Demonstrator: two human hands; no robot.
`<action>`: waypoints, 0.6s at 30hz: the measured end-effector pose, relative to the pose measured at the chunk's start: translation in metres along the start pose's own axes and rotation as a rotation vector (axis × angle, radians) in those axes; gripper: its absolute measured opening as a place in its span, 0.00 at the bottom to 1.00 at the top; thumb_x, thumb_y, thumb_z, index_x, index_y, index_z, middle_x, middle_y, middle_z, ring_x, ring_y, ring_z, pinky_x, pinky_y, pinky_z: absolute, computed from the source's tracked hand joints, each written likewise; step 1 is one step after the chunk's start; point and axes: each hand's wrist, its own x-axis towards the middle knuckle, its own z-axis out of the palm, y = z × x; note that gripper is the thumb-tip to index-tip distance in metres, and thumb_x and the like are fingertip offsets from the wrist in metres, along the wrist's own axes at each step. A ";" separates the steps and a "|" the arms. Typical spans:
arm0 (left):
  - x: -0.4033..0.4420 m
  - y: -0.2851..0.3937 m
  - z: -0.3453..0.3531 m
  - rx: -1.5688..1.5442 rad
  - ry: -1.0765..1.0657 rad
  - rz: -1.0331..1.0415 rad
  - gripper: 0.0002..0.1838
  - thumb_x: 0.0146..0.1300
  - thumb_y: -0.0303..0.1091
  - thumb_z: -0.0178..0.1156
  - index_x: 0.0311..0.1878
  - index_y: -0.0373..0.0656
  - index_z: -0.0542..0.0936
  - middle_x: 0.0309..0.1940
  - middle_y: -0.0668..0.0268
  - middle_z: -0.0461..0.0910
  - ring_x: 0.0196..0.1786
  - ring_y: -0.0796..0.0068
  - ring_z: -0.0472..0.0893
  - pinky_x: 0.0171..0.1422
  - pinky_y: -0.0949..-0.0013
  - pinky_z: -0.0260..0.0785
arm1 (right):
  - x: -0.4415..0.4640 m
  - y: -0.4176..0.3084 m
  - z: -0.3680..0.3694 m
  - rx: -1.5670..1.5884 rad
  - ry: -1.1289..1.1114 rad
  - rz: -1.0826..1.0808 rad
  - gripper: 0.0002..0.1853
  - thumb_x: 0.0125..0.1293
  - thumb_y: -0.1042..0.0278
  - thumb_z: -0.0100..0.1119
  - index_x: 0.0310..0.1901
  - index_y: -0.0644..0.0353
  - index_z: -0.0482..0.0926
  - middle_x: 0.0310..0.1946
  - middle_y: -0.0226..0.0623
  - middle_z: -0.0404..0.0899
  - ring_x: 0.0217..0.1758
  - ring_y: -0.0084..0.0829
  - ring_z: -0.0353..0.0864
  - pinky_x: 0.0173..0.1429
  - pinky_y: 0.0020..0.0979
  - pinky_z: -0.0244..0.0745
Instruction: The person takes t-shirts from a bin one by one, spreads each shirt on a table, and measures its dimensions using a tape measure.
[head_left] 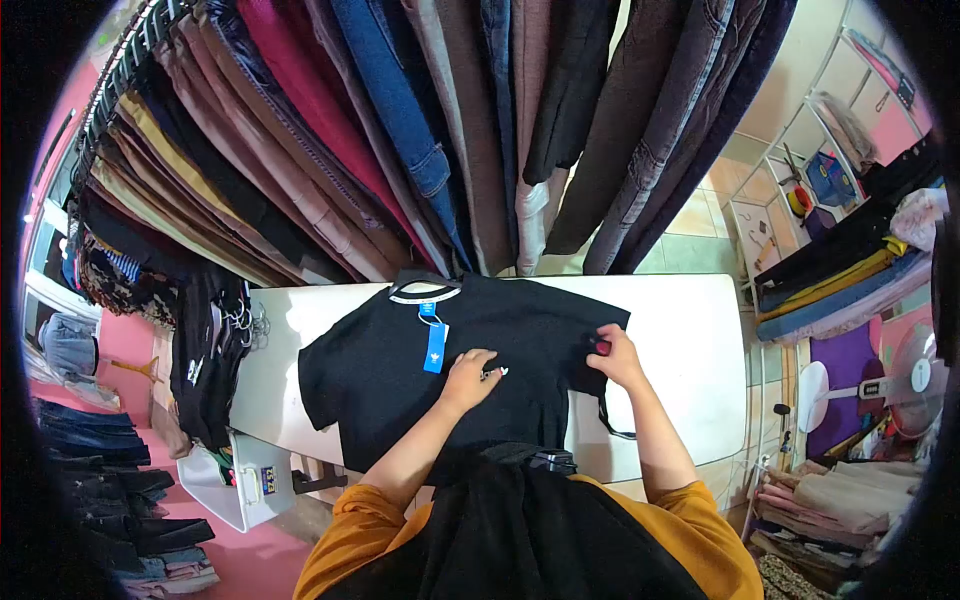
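Observation:
A black T-shirt lies spread out, front up, on a white table. A blue swing tag hangs from its neckline over the chest. My left hand rests on the shirt's chest, fingers apart, beside a small white logo that it partly covers. At the sleeve on the right side, my right hand is closed around a small dark object with a red end; its kind is not clear. A thin black strap hangs below, and where it is attached is hidden.
Trousers and jeans hang in a dense row just beyond the table. Black garments on hangers are at the table's left end, above a white bin. A fan and folded clothes stand on the right.

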 end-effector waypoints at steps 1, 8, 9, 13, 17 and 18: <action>0.011 0.004 0.002 -0.005 -0.007 0.001 0.23 0.57 0.39 0.64 0.55 0.41 0.77 0.54 0.55 0.76 0.56 0.61 0.75 0.61 0.63 0.67 | 0.001 -0.010 0.005 0.289 -0.022 -0.083 0.32 0.42 0.64 0.73 0.51 0.65 0.72 0.40 0.42 0.78 0.43 0.34 0.78 0.50 0.31 0.74; 0.050 0.035 0.016 -1.001 -0.269 -0.157 0.15 0.67 0.33 0.56 0.54 0.39 0.77 0.40 0.65 0.81 0.41 0.78 0.80 0.44 0.74 0.74 | -0.002 -0.054 0.044 0.886 -0.326 -0.065 0.20 0.53 0.70 0.71 0.47 0.64 0.77 0.40 0.34 0.79 0.43 0.22 0.77 0.51 0.24 0.71; 0.052 0.031 0.019 -0.999 -0.273 -0.158 0.15 0.67 0.33 0.56 0.54 0.39 0.77 0.40 0.65 0.81 0.41 0.78 0.80 0.44 0.74 0.74 | 0.000 -0.051 0.049 0.899 -0.304 -0.061 0.21 0.53 0.68 0.71 0.47 0.65 0.77 0.40 0.35 0.80 0.43 0.23 0.78 0.51 0.25 0.72; 0.066 0.020 0.024 -0.916 -0.160 -0.222 0.06 0.64 0.29 0.59 0.41 0.38 0.80 0.30 0.66 0.81 0.31 0.81 0.79 0.36 0.76 0.73 | 0.005 -0.042 0.055 0.744 -0.185 -0.068 0.21 0.50 0.66 0.73 0.44 0.67 0.80 0.37 0.36 0.82 0.39 0.24 0.79 0.47 0.25 0.74; 0.103 -0.026 0.002 -0.445 0.280 -0.218 0.02 0.58 0.23 0.60 0.31 0.38 0.80 0.22 0.65 0.80 0.25 0.79 0.79 0.30 0.76 0.71 | 0.024 0.002 0.018 0.435 0.359 0.042 0.21 0.43 0.64 0.71 0.39 0.66 0.81 0.31 0.38 0.82 0.33 0.28 0.80 0.42 0.29 0.75; 0.111 -0.044 -0.004 -0.338 0.372 -0.258 0.01 0.57 0.24 0.61 0.30 0.38 0.81 0.21 0.65 0.80 0.25 0.79 0.80 0.30 0.74 0.71 | 0.024 0.007 0.000 0.411 0.435 0.170 0.20 0.43 0.64 0.70 0.38 0.69 0.81 0.30 0.42 0.82 0.33 0.30 0.81 0.41 0.30 0.76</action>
